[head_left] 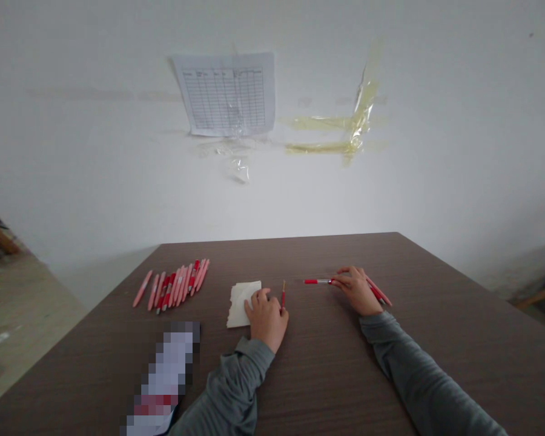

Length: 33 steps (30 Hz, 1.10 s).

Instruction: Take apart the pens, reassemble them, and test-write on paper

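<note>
My left hand (269,316) lies at the right edge of a small stack of off-white paper (238,307), its fingers curled over it. A thin red stick with a tan tip (283,295) pokes up from between my left thumb and forefinger, apparently pinched there. Further right, my right hand (355,290) is closed on a red pen with a silver band (317,281), which points left, level with the tabletop. Beside the right hand lie a pink pen (381,293) and at least one red pen, partly covered by that hand.
On the left of the brown table (318,369) lies a row of several pink and red pens (177,284). Nearer me is a pixelated long object (168,369). The table's far edge meets a white wall with a taped printed sheet (227,94) and yellowish tape strips (358,121).
</note>
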### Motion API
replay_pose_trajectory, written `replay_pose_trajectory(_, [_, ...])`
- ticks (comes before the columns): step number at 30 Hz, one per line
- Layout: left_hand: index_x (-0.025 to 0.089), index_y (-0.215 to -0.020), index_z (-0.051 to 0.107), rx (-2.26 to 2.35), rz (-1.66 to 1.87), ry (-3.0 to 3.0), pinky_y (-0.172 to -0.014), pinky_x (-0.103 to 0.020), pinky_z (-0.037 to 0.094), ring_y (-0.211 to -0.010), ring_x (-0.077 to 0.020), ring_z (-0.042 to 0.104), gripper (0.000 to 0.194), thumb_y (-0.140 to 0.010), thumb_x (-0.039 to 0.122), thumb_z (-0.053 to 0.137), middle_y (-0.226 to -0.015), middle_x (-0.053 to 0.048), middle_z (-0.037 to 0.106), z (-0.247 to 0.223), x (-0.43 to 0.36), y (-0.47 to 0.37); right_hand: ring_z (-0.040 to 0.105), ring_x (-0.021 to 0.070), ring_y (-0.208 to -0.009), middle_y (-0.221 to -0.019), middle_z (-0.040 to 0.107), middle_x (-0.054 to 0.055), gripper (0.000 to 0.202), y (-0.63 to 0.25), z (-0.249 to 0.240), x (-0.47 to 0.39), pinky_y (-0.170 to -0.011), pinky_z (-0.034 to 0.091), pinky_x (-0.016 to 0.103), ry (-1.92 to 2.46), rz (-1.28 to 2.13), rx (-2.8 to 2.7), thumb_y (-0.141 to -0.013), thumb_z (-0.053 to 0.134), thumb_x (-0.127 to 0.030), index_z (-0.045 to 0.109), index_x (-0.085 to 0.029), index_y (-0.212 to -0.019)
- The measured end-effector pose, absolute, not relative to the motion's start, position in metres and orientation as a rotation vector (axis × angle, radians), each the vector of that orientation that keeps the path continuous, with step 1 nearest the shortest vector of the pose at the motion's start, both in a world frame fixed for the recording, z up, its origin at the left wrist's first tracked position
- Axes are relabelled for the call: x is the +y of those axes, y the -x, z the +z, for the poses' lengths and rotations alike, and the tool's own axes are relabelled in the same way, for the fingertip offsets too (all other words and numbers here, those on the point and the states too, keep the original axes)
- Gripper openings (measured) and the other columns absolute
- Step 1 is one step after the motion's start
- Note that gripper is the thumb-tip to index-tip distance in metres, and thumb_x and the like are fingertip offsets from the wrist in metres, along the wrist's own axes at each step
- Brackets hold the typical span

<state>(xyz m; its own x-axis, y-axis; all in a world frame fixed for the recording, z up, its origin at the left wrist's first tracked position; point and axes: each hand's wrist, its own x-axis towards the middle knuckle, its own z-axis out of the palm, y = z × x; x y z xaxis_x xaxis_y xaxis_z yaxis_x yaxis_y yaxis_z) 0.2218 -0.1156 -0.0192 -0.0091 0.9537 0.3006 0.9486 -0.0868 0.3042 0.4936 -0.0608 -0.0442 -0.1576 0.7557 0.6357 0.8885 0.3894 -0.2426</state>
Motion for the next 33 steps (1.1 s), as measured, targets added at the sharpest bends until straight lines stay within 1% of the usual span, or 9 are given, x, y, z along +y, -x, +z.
replay_pose_trajectory(5, [0.021, -0.079, 0.068, 2.118, 0.658, -2.187, -0.104, -0.055, 0.025, -0.122, -0.0272, 0.039, 0.013, -0.075, 0.027, 0.057, -0.126, -0.008, 0.052, -0.0189, -0.1156, -0.2214, 0.05, 0.0255, -0.096, -0.099, 0.06, 0.009, 0.027, -0.4911, -0.0407, -0.0633, -0.085, 0.042, 0.043, 1.406, -0.248, -1.963, -0.088, 0.051, -0.041, 0.074, -0.028, -0.09])
replay_pose_trajectory(14, [0.02, -0.078, 0.065, 2.109, 0.713, -2.203, -0.103, -0.061, 0.024, -0.122, -0.0297, 0.04, 0.01, -0.074, 0.025, 0.057, -0.125, -0.01, 0.052, -0.0178, -0.1178, -0.2212, 0.05, 0.0257, -0.095, -0.099, 0.06, 0.009, 0.026, -0.4895, -0.0374, -0.0652, -0.086, 0.042, 0.044, 1.406, -0.214, -1.962, -0.088, 0.051, -0.04, 0.074, -0.028, -0.09])
replay_pose_trajectory(21, [0.019, -0.078, 0.065, 2.113, 0.724, -2.212, -0.103, -0.061, 0.025, -0.121, -0.0295, 0.041, 0.01, -0.074, 0.025, 0.058, -0.124, -0.011, 0.052, -0.0177, -0.1173, -0.2206, 0.049, 0.0258, -0.095, -0.1, 0.06, 0.009, 0.026, -0.4883, -0.0372, -0.066, -0.086, 0.042, 0.043, 1.409, -0.203, -1.962, -0.088, 0.051, -0.041, 0.074, -0.027, -0.09])
replay_pose_trajectory(28, [0.02, -0.077, 0.063, 2.092, 0.788, -2.184, -0.104, -0.062, 0.022, -0.12, -0.0289, 0.041, 0.007, -0.072, 0.025, 0.062, -0.122, -0.008, 0.053, -0.0182, -0.1152, -0.2205, 0.049, 0.0263, -0.095, -0.1, 0.06, 0.009, 0.026, -0.4877, -0.0381, -0.0653, -0.088, 0.041, 0.045, 1.409, -0.195, -1.957, -0.088, 0.052, -0.04, 0.074, -0.027, -0.088])
replay_pose_trajectory(33, [0.022, -0.076, 0.061, 1.991, 0.9, -2.187, -0.106, -0.059, 0.022, -0.12, -0.026, 0.042, 0.005, -0.073, 0.025, 0.063, -0.12, -0.005, 0.054, -0.0159, -0.1147, -0.2215, 0.05, 0.0259, -0.095, -0.099, 0.06, 0.009, 0.027, -0.4841, -0.0341, -0.0679, -0.088, 0.042, 0.044, 1.371, -0.192, -1.956, -0.088, 0.051, -0.04, 0.074, -0.027, -0.088])
